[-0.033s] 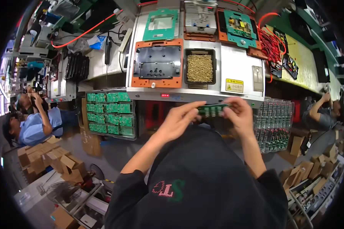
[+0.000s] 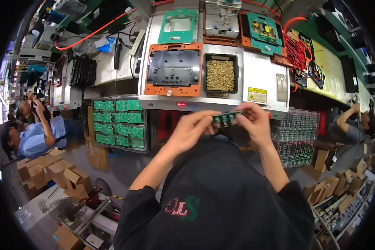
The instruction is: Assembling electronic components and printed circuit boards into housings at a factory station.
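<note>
Since the earlier head picture almost nothing has shifted: both hands stay raised at the worktop's (image 2: 262, 79) front edge with the same board between them. From the head view, the left hand (image 2: 191, 129) and the right hand (image 2: 256, 125) pinch a small green circuit board (image 2: 227, 118) at its two ends, each grip closed on it, holding it level in the air just below the worktop's lip. The step in hand looks like checking or orienting the board (it is thin, flat and rigid, studded with small parts). Seating it next would call for squaring it to the recess of the orange fixture (image 2: 174, 70), a matte frame around a dark moulded cavity. Beside that sits a black tray (image 2: 220, 75) of fine brass-coloured pins, granular and loose.
</note>
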The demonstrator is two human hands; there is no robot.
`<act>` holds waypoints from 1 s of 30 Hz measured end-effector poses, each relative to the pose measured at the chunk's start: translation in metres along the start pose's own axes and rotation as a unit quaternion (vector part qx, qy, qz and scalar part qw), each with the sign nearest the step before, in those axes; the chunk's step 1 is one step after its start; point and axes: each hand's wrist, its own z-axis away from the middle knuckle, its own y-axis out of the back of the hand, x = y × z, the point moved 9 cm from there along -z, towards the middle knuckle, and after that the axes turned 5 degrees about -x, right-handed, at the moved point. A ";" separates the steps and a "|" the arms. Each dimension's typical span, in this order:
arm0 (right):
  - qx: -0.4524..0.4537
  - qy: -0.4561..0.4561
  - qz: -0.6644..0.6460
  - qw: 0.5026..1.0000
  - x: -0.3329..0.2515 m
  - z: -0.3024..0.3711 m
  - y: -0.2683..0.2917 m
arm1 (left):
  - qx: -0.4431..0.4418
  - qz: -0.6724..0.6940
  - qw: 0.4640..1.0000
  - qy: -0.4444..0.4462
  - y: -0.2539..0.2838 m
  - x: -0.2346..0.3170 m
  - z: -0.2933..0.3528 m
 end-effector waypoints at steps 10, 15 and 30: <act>-0.074 0.059 0.257 0.962 -0.003 -0.170 -0.102 | 0.113 -0.285 0.943 -0.129 0.196 0.052 -0.040; -0.084 0.163 0.399 0.898 -0.008 -0.173 -0.119 | 0.085 -0.386 0.893 -0.214 0.202 0.044 -0.045; -0.094 0.318 0.497 0.802 -0.004 -0.141 -0.144 | 0.090 -0.455 0.836 -0.293 0.187 0.037 -0.019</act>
